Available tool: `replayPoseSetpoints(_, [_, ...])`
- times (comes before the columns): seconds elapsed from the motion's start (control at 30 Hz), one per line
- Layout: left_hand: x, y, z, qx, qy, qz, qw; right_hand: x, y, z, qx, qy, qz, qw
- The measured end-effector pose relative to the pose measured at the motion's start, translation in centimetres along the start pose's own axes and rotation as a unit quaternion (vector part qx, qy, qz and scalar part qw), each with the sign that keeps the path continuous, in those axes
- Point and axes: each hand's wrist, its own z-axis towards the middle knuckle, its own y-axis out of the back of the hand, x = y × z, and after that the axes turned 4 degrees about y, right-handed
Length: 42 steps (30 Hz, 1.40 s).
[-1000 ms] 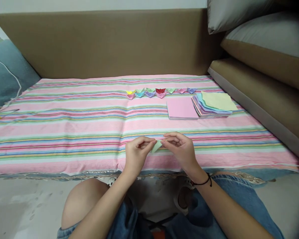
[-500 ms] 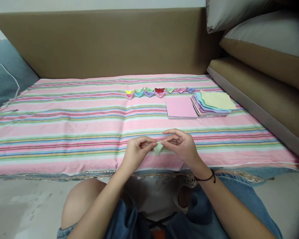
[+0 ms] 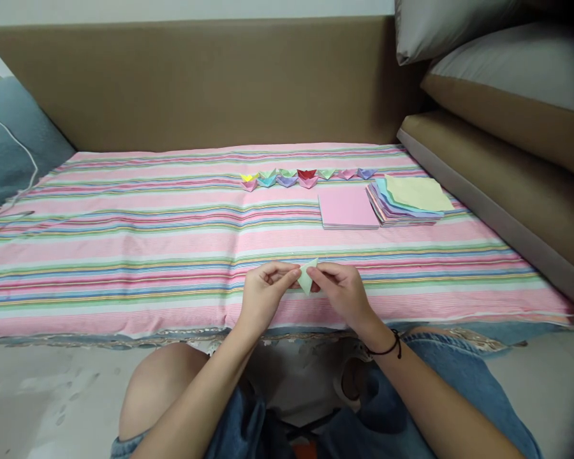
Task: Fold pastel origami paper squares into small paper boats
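A small folded piece of pale green paper is pinched between both hands above the near edge of the striped cloth. My left hand grips its left side with closed fingers. My right hand, with a black band on the wrist, grips its right side with fingers pressed together. Further back on the cloth lie several small folded paper boats in two short rows. A pink paper stack and a mixed-colour paper stack topped by a pale yellow-green sheet lie at the back right.
A brown upholstered backrest rises behind the cloth. Brown and grey cushions are piled at the right. A blue-grey pillow with a white cable is at the left. My bare knee and denim-covered legs are below the cloth's edge.
The green paper has turned, its point now rising between my fingers. My right hand closed in and dropped slightly toward the left hand.
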Motion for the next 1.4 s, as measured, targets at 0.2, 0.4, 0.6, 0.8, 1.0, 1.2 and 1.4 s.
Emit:
replayPoseSetpoints(0.2, [-0.4,0.4,0.2,0.055,-0.015,0.054,0.997,-0.1,0.6,0.1,0.036,0.014,-0.026,0.999])
replayPoseSetpoints(0.4, [-0.3,0.3,0.1,0.023,0.001,0.019,1.0,-0.3,0.1,0.0,0.06,0.019,-0.02,0.998])
replayPoseSetpoints(0.6, [-0.2,0.0,-0.2,0.027,0.024,-0.021,0.999,-0.6,-0.2,-0.2,0.03,0.05,-0.076,0.995])
replayPoseSetpoints(0.8, [0.1,-0.3,-0.3,-0.01,0.018,-0.056,0.998,-0.5,-0.5,-0.2,0.043,0.03,-0.04,0.998])
replayPoseSetpoints(1.0, [0.1,-0.3,-0.2,-0.002,0.024,-0.067,0.997,-0.4,-0.2,-0.1,0.027,0.044,-0.094,0.994])
replayPoseSetpoints(1.2, [0.2,-0.2,0.1,-0.003,0.028,-0.082,0.996,-0.3,-0.1,-0.2,0.025,0.029,-0.033,0.999])
replayPoseSetpoints(1.4, [0.1,-0.2,0.0,0.045,0.047,-0.037,0.997,-0.3,0.7,0.1,-0.012,0.062,-0.081,0.995])
